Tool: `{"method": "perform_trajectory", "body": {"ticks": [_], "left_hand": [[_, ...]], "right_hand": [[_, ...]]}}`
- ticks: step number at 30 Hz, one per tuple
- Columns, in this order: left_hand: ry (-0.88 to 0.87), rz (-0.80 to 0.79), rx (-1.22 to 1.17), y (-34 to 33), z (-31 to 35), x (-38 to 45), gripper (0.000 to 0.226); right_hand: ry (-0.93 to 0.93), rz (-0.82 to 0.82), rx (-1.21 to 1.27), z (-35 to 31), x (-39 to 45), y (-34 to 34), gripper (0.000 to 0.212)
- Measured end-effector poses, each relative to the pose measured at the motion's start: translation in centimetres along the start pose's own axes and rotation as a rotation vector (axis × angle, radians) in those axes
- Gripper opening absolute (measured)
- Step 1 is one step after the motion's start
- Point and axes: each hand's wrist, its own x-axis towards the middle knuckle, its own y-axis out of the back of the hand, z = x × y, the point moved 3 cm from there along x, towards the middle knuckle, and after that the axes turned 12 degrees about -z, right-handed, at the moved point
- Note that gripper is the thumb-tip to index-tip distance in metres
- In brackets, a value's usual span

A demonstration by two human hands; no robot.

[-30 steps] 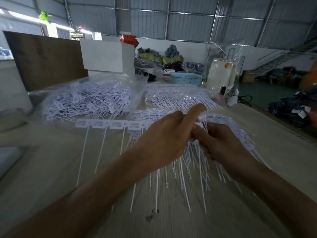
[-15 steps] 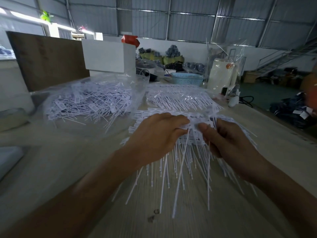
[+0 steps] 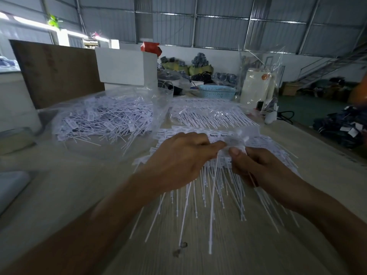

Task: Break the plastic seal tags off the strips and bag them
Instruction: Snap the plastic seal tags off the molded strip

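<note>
My left hand and my right hand meet over a pile of white seal-tag strips on the wooden table. Both hands pinch the blurred head end of a strip of white seal tags between them, and its thin tails hang down toward me. A clear plastic bag holding many loose white tags lies at the left back. Another stack of tag strips lies behind the hands.
A brown board and a white box stand at the back left. A blue basket and a tall bagged white item stand at the back right. The table edge runs along the right.
The long strip held out to the left a second ago has been worked shorter. Both hands have drawn together at the centre and now pinch the strip's head end.
</note>
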Motion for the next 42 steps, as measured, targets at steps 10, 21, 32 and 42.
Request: {"method": "perform_trajectory", "body": {"ticks": [10, 21, 32, 42], "left_hand": [[0.065, -0.002, 0.032, -1.0, -1.4, 0.2, 0.043], [0.046, 0.041, -0.237, -2.1, 0.2, 1.2, 0.053], [0.082, 0.045, -0.116, -1.4, -0.6, 0.2, 0.047], [-0.030, -0.026, -0.240, -0.4, -0.7, -0.1, 0.018]], "right_hand": [[-0.106, 0.074, -0.103, 0.7, -0.5, 2.2, 0.058], [-0.177, 0.012, 0.484, 1.3, 0.6, -0.6, 0.059], [-0.093, 0.134, 0.556, 1.3, 0.5, -0.4, 0.032], [0.243, 0.256, -0.427, 0.1, -0.2, 0.2, 0.033]]}}
